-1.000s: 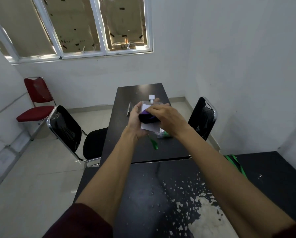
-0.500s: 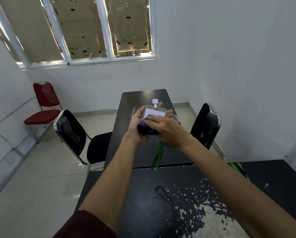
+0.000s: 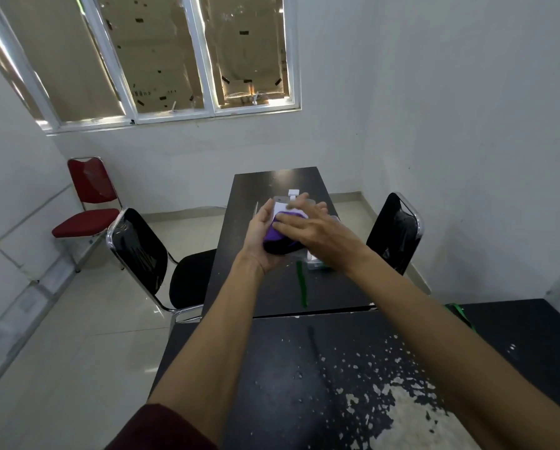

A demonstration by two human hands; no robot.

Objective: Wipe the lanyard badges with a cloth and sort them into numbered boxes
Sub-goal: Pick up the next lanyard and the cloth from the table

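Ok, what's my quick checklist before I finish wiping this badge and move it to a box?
1. Grip: ok, left hand holds the badge from beneath.
2. Wiping contact: ok, right hand presses the purple cloth flat on the badge.
3. Badge face clean: cannot tell, cloth and hand cover it.
4. Strap: ok, green lanyard hangs loose below the hands.
5. Target box: cannot tell, no numbers readable anywhere on the table.
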